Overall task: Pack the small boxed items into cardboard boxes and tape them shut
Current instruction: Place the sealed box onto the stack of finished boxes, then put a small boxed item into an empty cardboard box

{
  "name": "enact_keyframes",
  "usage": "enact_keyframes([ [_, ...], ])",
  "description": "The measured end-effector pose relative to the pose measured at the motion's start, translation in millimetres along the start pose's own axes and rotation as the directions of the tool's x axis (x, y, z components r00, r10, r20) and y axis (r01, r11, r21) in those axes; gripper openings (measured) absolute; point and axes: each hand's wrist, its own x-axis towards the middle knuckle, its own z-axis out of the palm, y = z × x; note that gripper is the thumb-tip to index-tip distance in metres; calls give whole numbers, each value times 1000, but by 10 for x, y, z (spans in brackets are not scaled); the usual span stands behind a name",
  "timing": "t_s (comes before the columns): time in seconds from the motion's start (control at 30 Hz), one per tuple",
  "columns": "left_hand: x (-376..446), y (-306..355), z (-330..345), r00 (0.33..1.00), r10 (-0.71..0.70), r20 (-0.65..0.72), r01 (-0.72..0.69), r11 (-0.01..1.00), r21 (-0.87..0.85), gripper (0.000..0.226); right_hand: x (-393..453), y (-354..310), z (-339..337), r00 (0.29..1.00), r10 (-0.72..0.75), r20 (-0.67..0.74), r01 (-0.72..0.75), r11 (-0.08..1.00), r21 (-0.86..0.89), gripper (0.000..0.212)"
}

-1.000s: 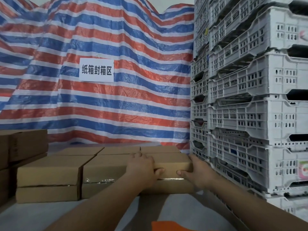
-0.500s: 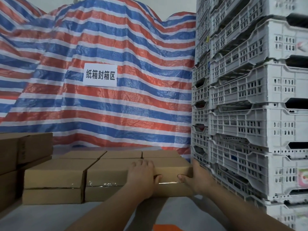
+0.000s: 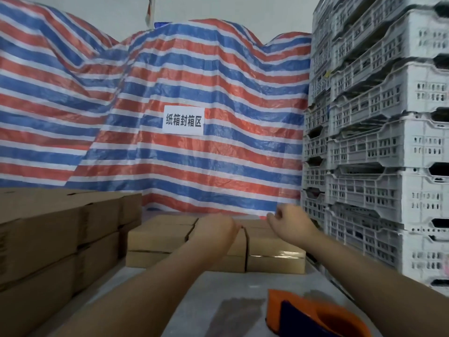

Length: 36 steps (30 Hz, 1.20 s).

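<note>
Both hands [image 3: 290,227] hover above taped cardboard boxes [image 3: 274,249].

single head-worn view, looking forward and slightly down, near the grey table [image 3: 243,283], facing the striped tarp [image 3: 194,69], crate stack [image 3: 379,147] at right

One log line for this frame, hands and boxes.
left hand: resting on taped boxes | right hand: above boxes, holds nothing | tape dispenser: on table, untouched | crates: stacked right
</note>
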Motion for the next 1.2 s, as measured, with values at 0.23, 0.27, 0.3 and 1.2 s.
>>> enact_keyframes([
  [0.23, -664, -273, -702, 998, -53, -40, 54, 998, 37, 22, -563, -1156, -212, 974, -221, -40, 225, 962, 153, 52],
  [0.27, -751, -300, -824, 998, -63, -16, 64, 994, 85, 17, -637, -1293, -260, 969, -244, -34, 246, 956, 158, 52],
  [0.3, -840, -328, -960, 995, -99, 7, 98, 989, 110, 28, -704, -1419, -311, 965, -260, -37, 263, 949, 172, 52],
  [1.2, -2615, -2950, -1169, 794, -560, -236, 591, 802, 89, 47, -971, -3621, 885, 852, -491, 179, 427, 851, 305, 70],
])
